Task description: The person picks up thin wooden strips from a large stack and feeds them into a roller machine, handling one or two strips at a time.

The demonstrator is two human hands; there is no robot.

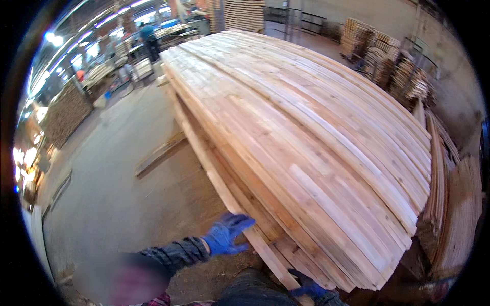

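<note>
A long, narrow wooden board [268, 257] runs along the left side of a broad stack of pale planks [286, 127]. My left hand [224, 235], in a blue glove, is at the board's left edge with its fingers stretched and apart. Lower down, my blue-gloved right hand [309, 286] closes on the near end of the same board, close to my dark trousers [250, 290]. The stack's near corner partly hides the grip, and the picture's lower edge cuts off the right forearm.
A timber bearer [161, 155] sticks out from under the stack onto the concrete floor [107, 163]. Wood piles [377, 56] stand along the right wall, with upright thin boards [457, 214] nearer. Far left, a person [149, 41] stands by work tables.
</note>
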